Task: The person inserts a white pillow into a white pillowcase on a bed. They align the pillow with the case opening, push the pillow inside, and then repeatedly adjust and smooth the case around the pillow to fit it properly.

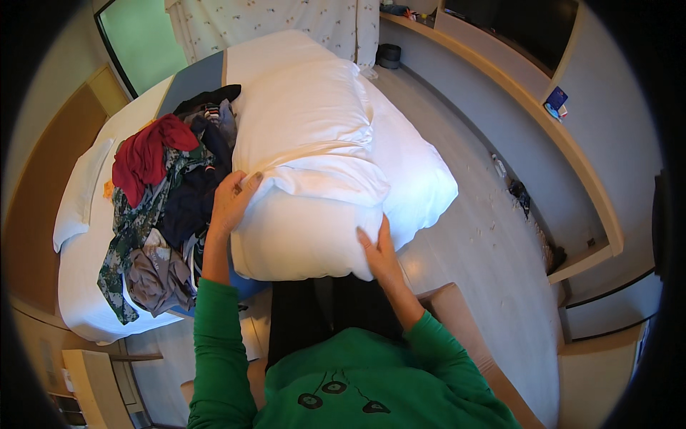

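Observation:
A plump white pillow lies at the near end of the bed, in front of my body. Its far part is inside a white pillowcase, whose folded, bunched opening crosses the pillow's middle. My left hand pinches the pillowcase at the left end of that opening, thumb on top. At the pillow's near right side, my right hand grips the edge, its thumb on top and the other fingers partly hidden behind it.
On the bed to the left lies a heap of clothes: a red garment, camouflage pieces and a grey-brown top. Another white pillow is by the headboard. Along the right wall runs a wooden shelf beneath a dark television.

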{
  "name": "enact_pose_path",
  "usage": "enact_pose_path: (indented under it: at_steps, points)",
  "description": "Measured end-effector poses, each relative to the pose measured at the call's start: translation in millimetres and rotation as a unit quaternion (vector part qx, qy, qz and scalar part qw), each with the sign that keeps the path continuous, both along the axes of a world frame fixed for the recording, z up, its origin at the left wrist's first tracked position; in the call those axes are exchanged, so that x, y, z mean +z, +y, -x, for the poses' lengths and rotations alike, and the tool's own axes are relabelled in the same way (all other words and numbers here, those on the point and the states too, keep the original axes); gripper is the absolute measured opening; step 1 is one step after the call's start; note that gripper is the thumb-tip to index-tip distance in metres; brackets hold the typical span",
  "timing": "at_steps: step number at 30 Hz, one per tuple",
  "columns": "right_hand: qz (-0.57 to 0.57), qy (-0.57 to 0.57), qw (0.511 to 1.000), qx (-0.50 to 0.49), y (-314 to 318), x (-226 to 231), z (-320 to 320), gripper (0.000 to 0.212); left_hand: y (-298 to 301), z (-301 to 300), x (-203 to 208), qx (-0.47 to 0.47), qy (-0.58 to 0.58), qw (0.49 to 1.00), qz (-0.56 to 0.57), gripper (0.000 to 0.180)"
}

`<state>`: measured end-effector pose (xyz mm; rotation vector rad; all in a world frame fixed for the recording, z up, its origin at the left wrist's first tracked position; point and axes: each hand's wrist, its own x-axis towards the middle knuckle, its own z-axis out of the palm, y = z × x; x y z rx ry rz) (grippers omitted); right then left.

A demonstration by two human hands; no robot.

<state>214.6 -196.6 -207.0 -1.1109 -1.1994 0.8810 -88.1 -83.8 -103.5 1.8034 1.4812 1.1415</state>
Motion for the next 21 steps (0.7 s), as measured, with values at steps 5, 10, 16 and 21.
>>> enact_pose_path:
  at_steps: [5,10,16,21]
  points:
    - [-0.056,-0.051,0.996,0.048,-31.6,19.8,31.5,0.069,4.5,-32.4,32.9,0.013,0.157,0.962,-0.222,0.039]
    - [-0.098,-0.148,0.983,0.045,-31.4,24.6,29.9,0.066,-26.0,-118.2,46.5,-0.214,0.173,0.919,-0.283,0.063]
    - [-0.062,-0.04,0.997,-0.007,-33.8,16.9,7.3,0.076,-43.5,-162.6,27.6,-0.23,0.303,0.853,-0.358,0.029]
    - [-0.024,-0.023,0.999,0.024,-48.1,14.8,-0.1,0.078,-46.4,-167.2,26.3,-0.145,0.309,0.876,-0.341,0.02]
